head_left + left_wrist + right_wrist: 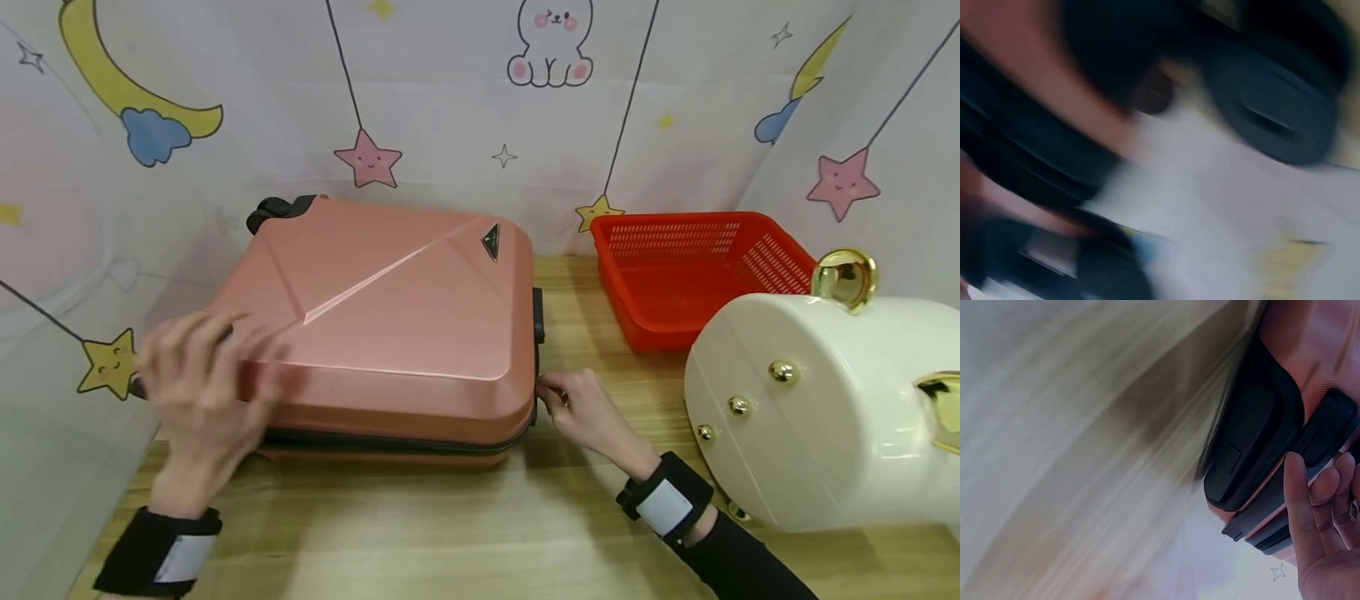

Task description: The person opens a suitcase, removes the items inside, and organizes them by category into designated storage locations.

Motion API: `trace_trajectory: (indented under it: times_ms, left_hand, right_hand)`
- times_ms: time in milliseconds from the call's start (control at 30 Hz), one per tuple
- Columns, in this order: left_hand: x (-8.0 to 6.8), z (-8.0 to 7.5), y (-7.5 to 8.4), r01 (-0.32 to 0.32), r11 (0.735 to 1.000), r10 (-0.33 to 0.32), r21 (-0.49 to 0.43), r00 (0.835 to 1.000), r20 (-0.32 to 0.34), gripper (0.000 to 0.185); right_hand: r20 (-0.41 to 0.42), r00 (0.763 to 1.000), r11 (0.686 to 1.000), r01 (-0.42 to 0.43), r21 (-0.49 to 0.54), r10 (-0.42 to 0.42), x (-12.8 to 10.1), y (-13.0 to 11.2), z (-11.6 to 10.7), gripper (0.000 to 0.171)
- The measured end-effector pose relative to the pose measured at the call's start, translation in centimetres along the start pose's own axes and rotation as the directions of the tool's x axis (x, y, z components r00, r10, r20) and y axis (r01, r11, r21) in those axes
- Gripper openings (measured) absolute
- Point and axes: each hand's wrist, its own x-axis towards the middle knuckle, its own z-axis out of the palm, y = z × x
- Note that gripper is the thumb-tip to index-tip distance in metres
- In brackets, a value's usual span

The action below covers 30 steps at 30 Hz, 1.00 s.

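Note:
A pink hard-shell suitcase [390, 317] lies flat on the wooden table [450, 533], its black wheels at the far left corner. My left hand [202, 375] is motion-blurred, fingers spread over the suitcase's near left corner. My right hand [577, 408] is at the near right corner beside the black zip seam, its fingertips pinching a small shiny zipper pull. In the right wrist view the curled fingers [1325, 537] lie against the suitcase's edge, close to a black side handle [1254, 437]. The left wrist view is a blur of pink shell and a dark wheel [1272, 112].
A red plastic basket [675, 275] stands at the back right. A white rounded case with gold studs [810, 400] lies at the right, close to my right forearm. A cartoon-print cloth backdrop [480, 100] closes in the back and both sides.

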Motion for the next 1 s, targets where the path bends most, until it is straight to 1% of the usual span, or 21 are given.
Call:
trace_trajectory:
  times_ms: [33, 67, 100, 133, 167, 200, 267, 367, 400, 500, 533, 567, 600, 633, 700, 767, 800, 833, 867, 933, 1000]
  left_hand:
    - [-0.2, 0.5, 1.5, -0.112, 0.993, 0.114, -0.026, 0.992, 0.053, 0.060]
    - [-0.4, 0.9, 2.9, -0.219, 0.973, 0.226, -0.065, 0.967, 0.115, 0.059]
    - [-0.6, 1.3, 4.3, -0.308, 0.946, 0.323, -0.105, 0.927, 0.190, 0.058]
    - [-0.8, 1.6, 5.5, -0.372, 0.917, 0.398, -0.146, 0.883, 0.251, 0.059]
    - [-1.0, 1.9, 6.5, -0.417, 0.891, 0.452, -0.178, 0.840, 0.298, 0.061]
    - [-1.1, 2.2, 7.3, -0.451, 0.869, 0.495, -0.204, 0.804, 0.331, 0.063]
    - [-1.1, 2.6, 8.3, -0.482, 0.843, 0.537, -0.237, 0.757, 0.371, 0.065]
    - [-0.6, 2.8, 9.2, -0.502, 0.823, 0.568, -0.267, 0.710, 0.416, 0.075]
    - [-0.3, 2.8, 9.3, -0.511, 0.814, 0.580, -0.275, 0.689, 0.435, 0.079]
    - [0.4, 2.9, 9.7, -0.527, 0.797, 0.597, -0.295, 0.613, 0.518, 0.090]
    - [0.5, 2.9, 9.7, -0.530, 0.793, 0.599, -0.300, 0.590, 0.542, 0.094]
    - [0.6, 2.9, 9.7, -0.531, 0.791, 0.598, -0.303, 0.572, 0.561, 0.097]
    - [0.6, 3.0, 9.7, -0.533, 0.789, 0.600, -0.305, 0.562, 0.570, 0.100]
    - [0.5, 3.1, 9.7, -0.536, 0.785, 0.606, -0.310, 0.562, 0.563, 0.102]
    - [0.3, 3.2, 9.6, -0.554, 0.767, 0.634, -0.323, 0.574, 0.519, 0.102]
    - [0.1, 3.4, 9.7, -0.576, 0.745, 0.665, -0.338, 0.592, 0.456, 0.092]
    - [0.0, 3.5, 9.9, -0.590, 0.731, 0.681, -0.343, 0.593, 0.430, 0.085]
    - [-0.1, 3.5, 10.1, -0.604, 0.718, 0.694, -0.345, 0.584, 0.422, 0.077]
    - [0.0, 3.4, 10.3, -0.617, 0.710, 0.700, -0.339, 0.567, 0.435, 0.070]
    - [0.1, 3.3, 10.9, -0.629, 0.704, 0.697, -0.330, 0.524, 0.489, 0.065]
    - [0.3, 3.1, 11.6, -0.639, 0.703, 0.680, -0.311, 0.476, 0.558, 0.070]
  right_hand:
    - [0.005, 1.000, 1.000, -0.009, 0.002, 0.009, 0.1, 0.0, -0.1, 0.027]
    - [0.011, 1.000, 1.000, -0.020, 0.003, 0.020, 0.3, 0.0, -0.1, 0.026]
    - [0.019, 0.999, 0.999, -0.032, 0.007, 0.032, 0.3, 0.0, -0.2, 0.025]
    - [0.030, 0.999, 0.999, -0.046, 0.016, 0.045, 0.4, -0.1, -0.3, 0.023]
    - [0.042, 0.997, 0.998, -0.059, 0.027, 0.058, 0.3, -0.3, -0.4, 0.021]
    - [0.051, 0.996, 0.997, -0.069, 0.035, 0.067, 0.3, -0.4, -0.5, 0.018]
    - [0.058, 0.996, 0.996, -0.071, 0.047, 0.069, 0.1, -0.5, -0.7, 0.015]
    - [0.041, 0.998, 0.997, -0.055, 0.048, 0.053, -0.3, -0.8, -0.8, 0.015]
    - [0.029, 0.999, 0.998, -0.044, 0.041, 0.043, -0.4, -0.7, -0.8, 0.016]
    - [0.002, 0.999, 0.999, -0.034, 0.041, 0.034, -0.6, -0.7, -0.7, 0.018]
    - [-0.002, 0.999, 0.998, -0.036, 0.048, 0.036, -0.7, -0.6, -0.7, 0.018]
    - [-0.002, 0.999, 0.998, -0.040, 0.055, 0.040, -0.8, -0.5, -0.7, 0.017]
    - [-0.002, 0.999, 0.997, -0.043, 0.065, 0.043, -0.8, -0.5, -0.7, 0.017]
    - [0.000, 0.999, 0.996, -0.047, 0.073, 0.047, -0.8, -0.5, -0.6, 0.016]
    - [0.000, 0.999, 0.996, -0.042, 0.076, 0.043, -0.8, -0.4, -0.6, 0.015]
    - [-0.006, 1.000, 0.998, -0.025, 0.063, 0.025, -0.8, -0.3, -0.6, 0.015]
    - [-0.011, 1.000, 0.998, -0.011, 0.056, 0.011, -0.8, -0.2, -0.6, 0.015]
    - [-0.015, 1.000, 0.999, 0.006, 0.049, -0.005, -0.9, -0.2, -0.7, 0.015]
    - [-0.019, 1.000, 0.999, 0.024, 0.042, -0.023, -0.9, -0.2, -0.7, 0.016]
    - [-0.020, 0.998, 0.998, 0.058, 0.037, -0.057, -1.1, -0.2, -0.7, 0.016]
    - [-0.017, 0.996, 0.996, 0.085, 0.040, -0.085, -1.3, -0.2, -0.7, 0.017]
